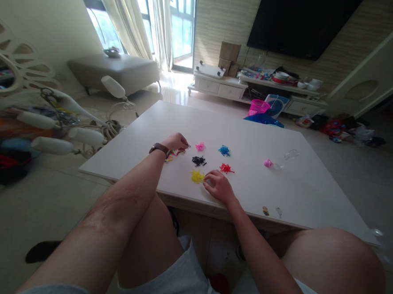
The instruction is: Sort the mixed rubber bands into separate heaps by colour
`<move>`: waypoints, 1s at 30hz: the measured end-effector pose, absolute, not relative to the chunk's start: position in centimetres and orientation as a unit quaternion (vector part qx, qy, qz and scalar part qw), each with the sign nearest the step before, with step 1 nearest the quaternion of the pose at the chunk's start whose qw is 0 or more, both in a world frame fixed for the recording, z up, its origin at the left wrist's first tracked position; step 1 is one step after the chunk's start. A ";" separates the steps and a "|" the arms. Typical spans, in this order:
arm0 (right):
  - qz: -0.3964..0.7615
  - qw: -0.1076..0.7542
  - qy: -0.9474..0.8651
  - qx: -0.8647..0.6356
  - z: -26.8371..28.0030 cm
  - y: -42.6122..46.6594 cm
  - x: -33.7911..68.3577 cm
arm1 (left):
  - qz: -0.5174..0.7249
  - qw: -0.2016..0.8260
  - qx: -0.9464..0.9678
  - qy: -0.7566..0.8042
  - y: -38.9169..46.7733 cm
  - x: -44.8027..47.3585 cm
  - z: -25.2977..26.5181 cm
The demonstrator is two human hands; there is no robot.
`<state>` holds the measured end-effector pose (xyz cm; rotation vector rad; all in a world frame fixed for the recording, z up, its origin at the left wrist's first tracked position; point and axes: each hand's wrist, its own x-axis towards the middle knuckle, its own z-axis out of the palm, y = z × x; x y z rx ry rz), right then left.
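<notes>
My left hand (pixel 177 142), with a brown-strapped watch on its wrist, pinches a small dark piece (pixel 189 146) above the table. Beneath it lies a mixed-colour pile of small thin pieces (pixel 173 154), partly covered by the hand. My right hand (pixel 219 186) rests on the tabletop with curled fingers, its fingertips at the edge of a yellow pile (pixel 197 177). Whatever they hold is too small to make out. Between and beyond the hands sit a black pile (pixel 198 161), a pink pile (pixel 200 146), a blue pile (pixel 224 150) and a red pile (pixel 226 168).
On the white table (pixel 250 137), a clear bottle (pixel 287 159) lies beside a pink round object (pixel 268 163). Near the front edge are a small yellow figure piece (pixel 265 210) and a clear piece (pixel 278 212). A white lamp (pixel 80 135) stands left of the table.
</notes>
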<state>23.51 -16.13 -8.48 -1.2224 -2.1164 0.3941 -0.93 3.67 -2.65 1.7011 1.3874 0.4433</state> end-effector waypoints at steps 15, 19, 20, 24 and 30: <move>0.149 0.326 -0.808 -0.467 -8.5 -16.1 23.4 | 0.036 0.382 0.802 0.458 2.6 2.4 -2.8; 0.148 0.328 -0.808 -0.467 -8.5 -16.1 23.4 | 0.051 0.379 0.809 0.447 2.3 3.0 -2.3; 0.148 0.328 -0.808 -0.468 -8.5 -16.1 23.4 | 0.057 0.384 0.806 0.448 2.2 3.0 -2.0; 0.147 0.327 -0.808 -0.468 -8.5 -16.1 23.4 | 0.072 0.424 0.785 0.446 1.6 2.8 -0.8; 0.146 0.332 -0.807 -0.466 -8.7 -16.0 23.5 | -0.048 0.498 0.762 0.411 0.1 3.7 -0.7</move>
